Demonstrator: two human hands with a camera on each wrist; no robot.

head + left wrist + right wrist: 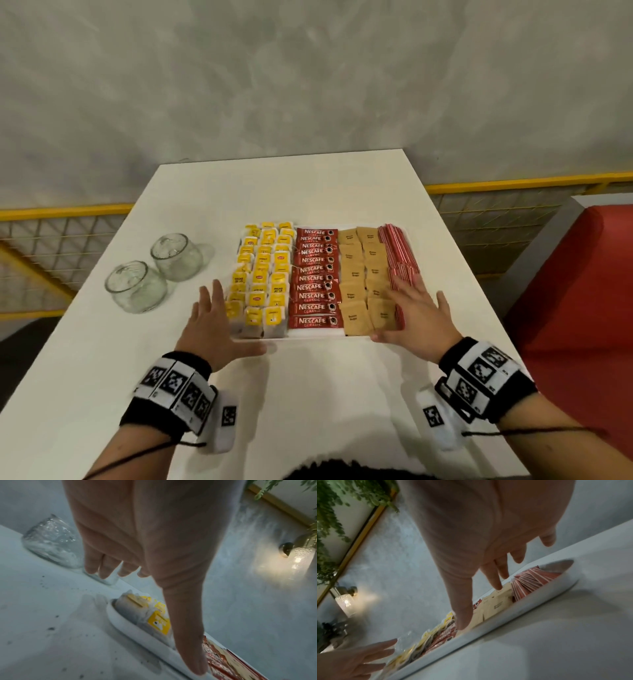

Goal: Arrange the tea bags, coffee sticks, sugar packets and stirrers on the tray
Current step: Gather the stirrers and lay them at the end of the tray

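Observation:
A white tray (308,337) on the white table holds four groups side by side. From left to right they are yellow tea bags (263,270), red coffee sticks (313,277), brown sugar packets (363,274) and red-striped stirrers (397,246). My left hand (219,325) is at the tray's front left corner, fingers straight beside the tea bags (157,620), thumb along the front rim (130,630). My right hand (414,315) lies at the front right corner. Its straight fingers reach over the stirrers (532,580) and sugar packets (498,601), thumb at the rim (522,609). Neither hand holds anything.
Two empty glass jars (150,274) stand left of the tray; one jar (51,540) is just beyond my left fingers. The table's right edge lies close to the tray, with a red seat (575,308) beyond it. A yellow mesh railing (51,240) runs behind.

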